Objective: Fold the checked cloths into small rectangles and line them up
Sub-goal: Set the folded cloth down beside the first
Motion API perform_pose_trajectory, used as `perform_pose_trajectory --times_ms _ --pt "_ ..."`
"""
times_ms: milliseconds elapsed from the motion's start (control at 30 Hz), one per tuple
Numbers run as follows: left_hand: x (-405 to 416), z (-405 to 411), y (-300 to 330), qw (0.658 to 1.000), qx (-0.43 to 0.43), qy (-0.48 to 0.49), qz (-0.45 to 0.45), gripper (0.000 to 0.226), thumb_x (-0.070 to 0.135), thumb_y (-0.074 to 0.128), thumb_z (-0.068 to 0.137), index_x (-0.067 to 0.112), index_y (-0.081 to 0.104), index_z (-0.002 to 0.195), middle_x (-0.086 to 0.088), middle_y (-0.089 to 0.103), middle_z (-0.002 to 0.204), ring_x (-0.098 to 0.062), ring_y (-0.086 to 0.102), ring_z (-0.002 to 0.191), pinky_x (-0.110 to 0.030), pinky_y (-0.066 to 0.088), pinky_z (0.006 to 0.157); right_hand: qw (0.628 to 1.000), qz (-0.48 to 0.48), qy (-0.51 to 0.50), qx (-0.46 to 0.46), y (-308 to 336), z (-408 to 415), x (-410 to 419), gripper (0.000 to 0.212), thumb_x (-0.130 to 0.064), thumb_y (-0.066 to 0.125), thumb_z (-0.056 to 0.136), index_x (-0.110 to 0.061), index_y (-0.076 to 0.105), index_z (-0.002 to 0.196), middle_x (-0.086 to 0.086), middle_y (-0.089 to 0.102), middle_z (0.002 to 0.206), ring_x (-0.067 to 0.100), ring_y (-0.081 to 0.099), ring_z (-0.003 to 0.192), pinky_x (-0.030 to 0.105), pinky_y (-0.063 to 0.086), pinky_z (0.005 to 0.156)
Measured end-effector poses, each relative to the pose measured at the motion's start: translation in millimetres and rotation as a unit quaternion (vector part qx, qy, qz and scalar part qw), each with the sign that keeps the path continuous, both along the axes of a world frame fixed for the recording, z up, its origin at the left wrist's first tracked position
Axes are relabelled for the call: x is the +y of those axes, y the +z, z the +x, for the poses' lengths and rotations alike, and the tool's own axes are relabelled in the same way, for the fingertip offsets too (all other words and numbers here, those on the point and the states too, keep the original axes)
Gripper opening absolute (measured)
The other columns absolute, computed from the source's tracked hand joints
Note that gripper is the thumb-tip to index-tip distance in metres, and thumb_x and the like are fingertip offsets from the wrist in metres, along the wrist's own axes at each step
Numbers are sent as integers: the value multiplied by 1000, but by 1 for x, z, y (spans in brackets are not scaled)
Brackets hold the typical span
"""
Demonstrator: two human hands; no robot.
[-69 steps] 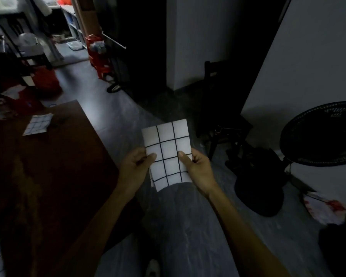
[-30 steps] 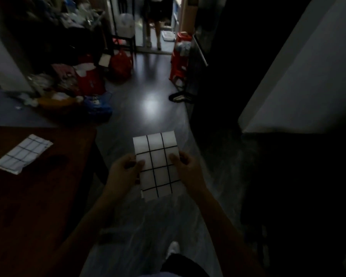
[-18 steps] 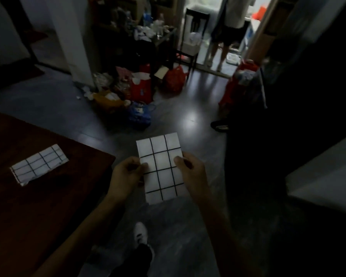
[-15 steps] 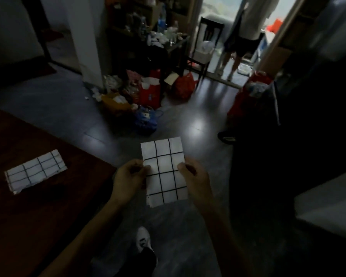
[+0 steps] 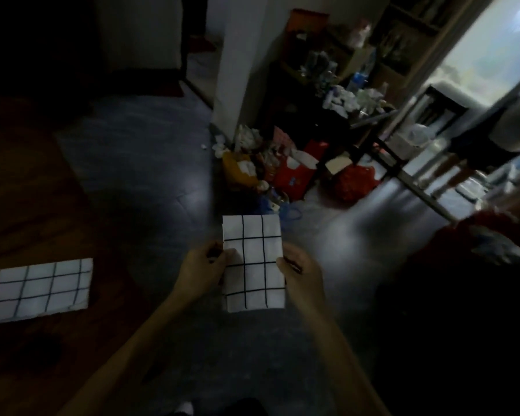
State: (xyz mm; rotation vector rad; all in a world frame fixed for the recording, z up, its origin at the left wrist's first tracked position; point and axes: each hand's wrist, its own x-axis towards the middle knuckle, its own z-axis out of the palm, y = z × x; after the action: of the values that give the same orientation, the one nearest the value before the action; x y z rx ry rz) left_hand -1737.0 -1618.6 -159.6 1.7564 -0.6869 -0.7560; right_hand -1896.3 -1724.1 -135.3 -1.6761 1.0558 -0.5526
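Holding a folded checked cloth [image 5: 252,262] upright above the dark floor [image 5: 150,181], at about 6 o'clock of the view: left hand [image 5: 200,273] pinching its left edge, right hand [image 5: 300,274] pinching its right edge, thumbs on the front. Lying flat at 9 o'clock on the dark wooden table [image 5: 42,205], well apart, a second folded checked cloth [image 5: 38,291]. Heaped at 1 o'clock, red bags [image 5: 297,175] and clutter
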Motion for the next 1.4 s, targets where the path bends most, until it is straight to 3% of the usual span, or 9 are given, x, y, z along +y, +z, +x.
perform_pose_trajectory --times_ms 133,333,533,700,833,933,1100,1233,1400 --pt "-29 48 -13 995 -31 94 25 6 23 53 92 27 53 87 8 59 87 -5 59 78 -13 43 56 995 23 96 -6 -16 70 -59 29 -11 59 91 -30 59 113 -16 64 105 -4 61 95 12 50 74" --pt "-66 106 -22 967 -64 239 60 9 16 53 92 17 59 99 8 60 90 -1 58 81 -11 44 59 963 51 262 -32 -27 187 -133 36 -7 60 90 -43 57 96 -22 62 95 -14 59 87 10 48 72" --pt "-63 135 -1 919 -48 389 41 12 15 55 92 19 60 102 12 63 92 1 61 81 -7 48 60 896 94 434 5 -24 299 -162 26 -10 59 91 -24 62 113 -8 68 105 6 64 97 21 51 78" --pt "-40 157 -10 862 -49 498 80 15 13 54 93 20 59 104 19 57 92 6 56 84 -6 44 64 839 106 532 27 -42 373 -130 27 -8 62 89 -25 61 109 -10 66 104 4 62 97 16 51 70" --pt "-19 186 -35 812 23 581 58 13 17 53 93 29 57 96 10 62 94 -6 62 86 -25 54 73 800 89 590 65 -60 434 -92 26 -8 62 89 -21 62 111 -10 65 103 0 60 94 14 51 70" --pt "1 219 -53 774 93 625 29 19 20 52 94 39 50 91 3 63 92 -14 65 78 -30 57 66 774 85 620 97 -73 484 -57 25 -8 61 89 -26 61 106 -10 64 103 3 60 95 20 52 75" --pt "45 268 -80 726 156 668 41 20 20 53 94 18 54 114 4 63 93 -20 66 76 -35 58 68 730 34 663 161 -96 551 5 23 -12 58 91 -24 59 111 -6 61 107 11 59 98 25 52 74" --pt "70 297 -102 683 198 697 91 34 22 55 93 14 51 126 -4 58 121 -17 58 99 -30 50 81 696 6 688 204 -113 590 50 27 -16 55 93 -21 56 120 -4 57 112 6 55 92 20 46 64" --pt "87 312 -124 666 254 689 136 34 26 53 94 15 47 126 -4 56 120 -5 54 79 -20 44 62 666 -34 711 223 -128 617 80 31 -16 53 95 -18 55 126 3 57 124 15 57 104 28 53 77"
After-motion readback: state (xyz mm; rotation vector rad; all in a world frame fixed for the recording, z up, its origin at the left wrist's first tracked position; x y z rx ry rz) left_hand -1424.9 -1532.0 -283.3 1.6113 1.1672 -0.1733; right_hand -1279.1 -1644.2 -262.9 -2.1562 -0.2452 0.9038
